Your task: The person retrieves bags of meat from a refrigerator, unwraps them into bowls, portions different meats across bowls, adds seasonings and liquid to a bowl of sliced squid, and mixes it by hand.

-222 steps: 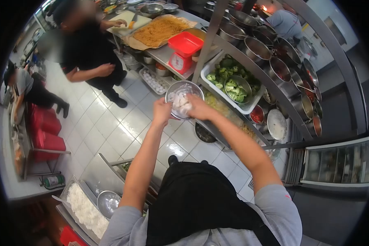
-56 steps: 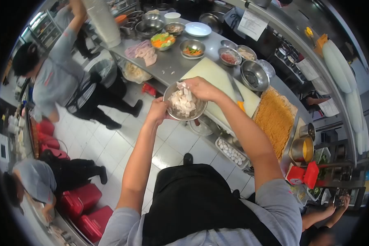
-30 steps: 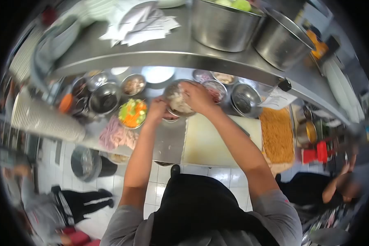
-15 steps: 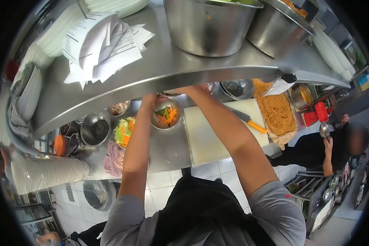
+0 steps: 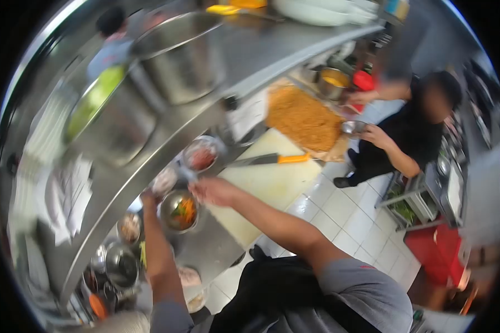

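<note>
My left hand (image 5: 149, 197) is at the edge of a bowl of pale sliced food (image 5: 164, 181), under the steel shelf. Its fingers are mostly hidden, so I cannot tell its grip. My right hand (image 5: 212, 192) hovers by the corner of the white cutting board (image 5: 244, 186), smeared by motion, its fingers unclear. Between my forearms is a metal bowl (image 5: 179, 211) with orange strips and green leaves. Beyond my right hand sits a bowl of reddish meat (image 5: 200, 156). A knife (image 5: 272, 160) with a yellow handle lies on the board.
Above the counter runs a steel shelf (image 5: 200, 114) with large metal pots (image 5: 186, 61) and paper slips (image 5: 66, 200). An orange crumbly heap (image 5: 303, 119) lies past the board. At right, a co-worker (image 5: 405, 127) holds a small metal bowl (image 5: 353, 128).
My view has swung to the right. My right hand has come out from under the shelf toward the board. The co-worker's other hand now reaches toward the red container.
</note>
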`<act>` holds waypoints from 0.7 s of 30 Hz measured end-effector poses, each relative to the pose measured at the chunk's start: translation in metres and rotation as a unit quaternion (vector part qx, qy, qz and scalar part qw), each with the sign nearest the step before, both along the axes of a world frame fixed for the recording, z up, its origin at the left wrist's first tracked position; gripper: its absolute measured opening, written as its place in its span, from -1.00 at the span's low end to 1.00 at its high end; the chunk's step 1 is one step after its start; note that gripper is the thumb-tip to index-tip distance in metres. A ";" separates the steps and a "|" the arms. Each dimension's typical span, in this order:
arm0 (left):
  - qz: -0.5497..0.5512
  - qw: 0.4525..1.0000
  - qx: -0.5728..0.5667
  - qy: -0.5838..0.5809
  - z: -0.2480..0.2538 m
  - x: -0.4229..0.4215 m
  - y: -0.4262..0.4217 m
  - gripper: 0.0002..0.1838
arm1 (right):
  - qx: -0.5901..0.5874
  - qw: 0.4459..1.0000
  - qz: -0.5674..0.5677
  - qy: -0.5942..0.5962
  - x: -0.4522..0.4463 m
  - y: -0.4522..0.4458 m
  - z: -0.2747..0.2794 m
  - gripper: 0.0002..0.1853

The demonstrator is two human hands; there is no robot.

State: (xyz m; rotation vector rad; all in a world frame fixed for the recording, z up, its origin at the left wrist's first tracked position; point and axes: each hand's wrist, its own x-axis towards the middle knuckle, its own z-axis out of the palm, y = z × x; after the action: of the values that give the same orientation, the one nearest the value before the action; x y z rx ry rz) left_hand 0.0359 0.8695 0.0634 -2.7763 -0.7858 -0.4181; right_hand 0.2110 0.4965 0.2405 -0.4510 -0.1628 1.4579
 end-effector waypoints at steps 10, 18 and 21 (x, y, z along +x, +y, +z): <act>0.092 0.972 -0.213 0.021 0.029 -0.001 -0.020 -0.56 | -0.183 0.959 -0.213 -0.045 0.031 -0.362 -0.027 -0.85; 0.019 0.838 -0.275 -0.470 0.211 0.074 -0.335 -0.81 | -0.285 0.840 -0.454 0.088 -0.014 -0.674 -0.118 -0.89; -0.104 0.783 -0.428 -0.439 0.181 0.110 -0.471 -0.78 | -0.254 0.766 -0.582 0.099 -0.062 -0.773 -0.149 -0.91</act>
State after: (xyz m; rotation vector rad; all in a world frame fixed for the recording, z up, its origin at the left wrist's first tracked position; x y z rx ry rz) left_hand 0.1457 0.3981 0.2440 -3.4398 -1.0104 -1.9344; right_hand 0.1487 -0.2766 0.0919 -0.6575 0.6237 0.2607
